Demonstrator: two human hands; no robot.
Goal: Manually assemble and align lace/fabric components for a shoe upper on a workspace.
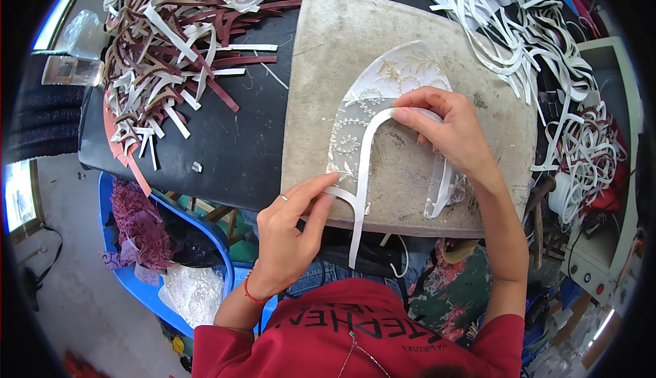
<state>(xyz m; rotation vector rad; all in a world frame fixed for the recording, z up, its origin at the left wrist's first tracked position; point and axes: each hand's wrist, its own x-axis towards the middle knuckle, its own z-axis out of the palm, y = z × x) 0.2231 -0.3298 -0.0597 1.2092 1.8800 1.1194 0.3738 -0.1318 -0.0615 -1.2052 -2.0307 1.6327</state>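
A horseshoe-shaped piece of white embroidered lace point(349, 132), looking like a shoe upper with a solid white toe, lies flat on the worn grey board point(318, 71). Along its inner curve runs a narrow white strip point(364, 166), whose loose tail hangs past the board's near edge. My right hand point(451, 129) pinches the strip at the top of the curve, thumb against finger, over the lace. Low on the left side, my left hand point(290, 224) is closed on a short side end of white strip, its fingertips by the lace edge. The right hand covers part of the lace's right side.
Maroon, brown and white strips point(171, 43) are heaped at the left on a black surface point(253, 146). White strips point(499, 50) hang at the far right. A blue tub point(123, 269) with lace scraps stands below left. A grey machine housing point(594, 255) is at the right.
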